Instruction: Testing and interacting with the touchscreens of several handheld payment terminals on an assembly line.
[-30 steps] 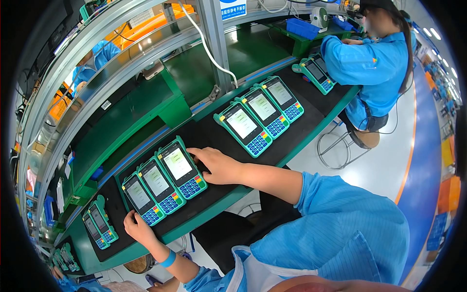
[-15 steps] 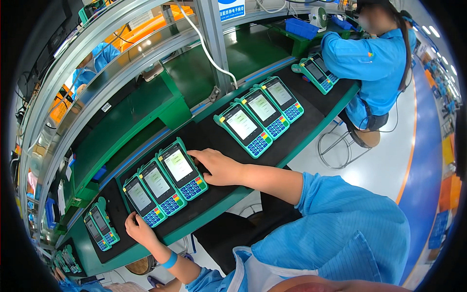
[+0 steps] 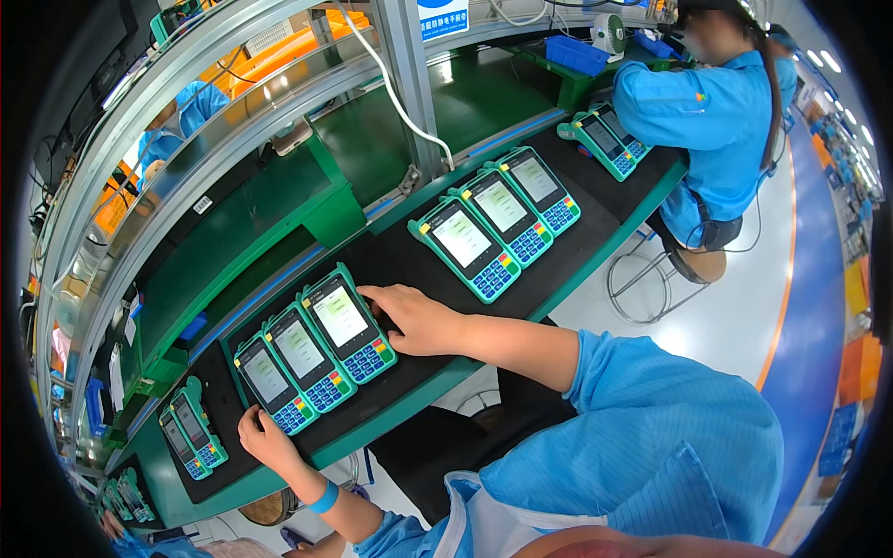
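Three card payment terminals with teal casings, lit screens and blue keys lie side by side in front of me. My right hand (image 3: 419, 319) presses bent fingers and thumb to the outer edge of the right terminal (image 3: 346, 321). At the other end, my left hand (image 3: 268, 439) has its fingertips against the lower left side of the left terminal (image 3: 273, 383). Between these two lies the middle terminal (image 3: 307, 358), touched by neither hand. The row is held between my hands, flat on a black mat (image 3: 386, 386). Some of my fingertips are hidden along the casings.
Another row of three terminals (image 3: 502, 223) lies to the right, and two more terminals (image 3: 193, 428) lie to the left. A co-worker in blue (image 3: 716, 112) sits farther right by another pair (image 3: 609, 139). A metal post (image 3: 405, 84) and green shelf (image 3: 270, 205) stand behind the bench.
Both my hands and the row of terminals stay practically where they were. The co-worker at the right has shifted slightly.
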A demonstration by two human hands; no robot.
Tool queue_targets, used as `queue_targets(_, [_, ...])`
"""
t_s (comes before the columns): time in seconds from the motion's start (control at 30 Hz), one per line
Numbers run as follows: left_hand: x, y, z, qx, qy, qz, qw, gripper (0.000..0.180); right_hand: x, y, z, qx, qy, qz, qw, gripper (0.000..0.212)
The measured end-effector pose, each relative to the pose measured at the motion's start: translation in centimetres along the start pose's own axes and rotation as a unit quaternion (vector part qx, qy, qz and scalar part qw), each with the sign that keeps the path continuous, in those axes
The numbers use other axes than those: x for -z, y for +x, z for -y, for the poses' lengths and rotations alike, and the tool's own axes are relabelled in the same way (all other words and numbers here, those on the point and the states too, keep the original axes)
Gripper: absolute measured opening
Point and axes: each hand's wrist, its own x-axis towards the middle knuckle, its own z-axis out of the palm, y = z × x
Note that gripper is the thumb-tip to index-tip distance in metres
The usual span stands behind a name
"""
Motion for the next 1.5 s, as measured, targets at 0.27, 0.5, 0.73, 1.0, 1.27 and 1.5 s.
queue_targets(0.27, [0.0, 0.1, 0.2, 0.014, -0.016, 0.014, 1.000, 0.023, 0.3, 0.0, 0.2, -0.015, 0.002, 0.014, 1.000, 0.074])
queue_targets(0.5, [0.0, 0.0, -0.1, 0.003, -0.013, 0.004, 1.000, 0.023, 0.1, 0.0, 0.0, 0.002, 0.004, -0.005, 1.000, 0.071])
queue_targets(0.73, [-0.4, 0.1, 0.4, -0.005, -0.013, 0.010, 1.000, 0.024, 0.2, -0.1, 0.3, 0.012, 0.007, -0.035, 0.999, 0.068])
queue_targets(1.0, [-0.7, 0.7, 3.2, -0.028, 0.026, 0.019, 0.999, 0.027, -0.4, 0.2, 0.0, 0.022, 0.030, -0.025, 0.999, 0.067])
queue_targets(1.27, [-1.0, 0.8, 2.6, -0.012, 0.020, 0.033, 0.999, 0.029, -0.4, 0.0, -0.6, 0.021, 0.019, -0.032, 0.999, 0.068])
queue_targets(1.5, [-1.1, 0.9, 3.2, -0.004, 0.013, 0.034, 0.999, 0.028, -0.6, 0.0, -0.6, 0.023, 0.027, -0.032, 0.999, 0.067])
